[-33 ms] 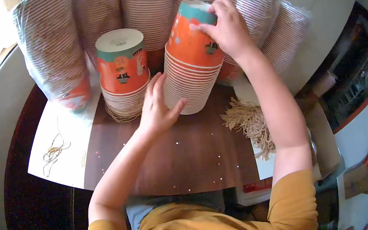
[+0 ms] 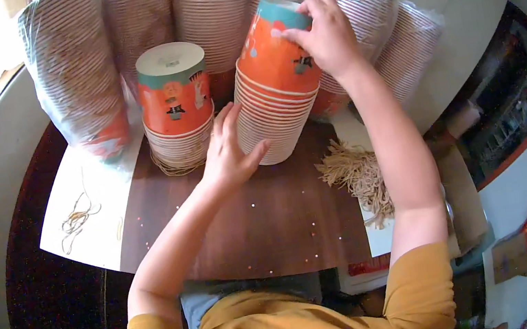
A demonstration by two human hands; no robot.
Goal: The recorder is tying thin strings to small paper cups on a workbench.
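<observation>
Upside-down paper cups, orange with a teal band, stand nested in two stacks. My right hand (image 2: 330,35) is closed on the top of the tilted right stack (image 2: 277,103), thumb on the printed side and fingers over the upturned base. Low at this stack's left side is my left hand (image 2: 227,153), fingers stretched and thumb apart, resting at or against the cups. Just left of that hand, the other cup stack (image 2: 176,106) stands upright, with thin tan elastic loops (image 2: 179,167) around its foot.
Tall plastic-wrapped cup stacks (image 2: 215,19) line the back. A bundle of tan strings (image 2: 360,179) lies at the right of the brown tabletop (image 2: 253,229). Loose bands (image 2: 80,219) lie on a white sheet (image 2: 82,247) at left. A cardboard box (image 2: 461,201) stands beyond my right forearm.
My right hand and the top of the right stack have shifted slightly up and to the right. My left hand has barely moved.
</observation>
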